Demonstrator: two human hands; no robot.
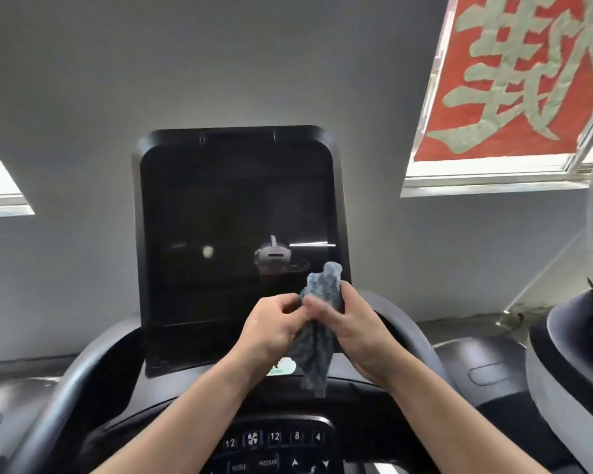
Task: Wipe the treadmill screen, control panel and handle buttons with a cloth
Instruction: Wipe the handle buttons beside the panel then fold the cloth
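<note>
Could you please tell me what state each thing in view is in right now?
Large black treadmill screen: dark, off, reflecting the room.
Bunched blue-grey cloth: held in front of the screen's lower right corner, its lower end hanging loose.
Left hand: pinching the cloth.
Right hand: gripping the cloth.
Dark control panel: buttons lit, untouched.

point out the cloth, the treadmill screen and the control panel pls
cloth (322,292), head view, on the bunched upper part above the hands.
treadmill screen (220,206), head view, on the dark glass, upper middle.
control panel (274,436), head view, on a lit "12" button.
</note>
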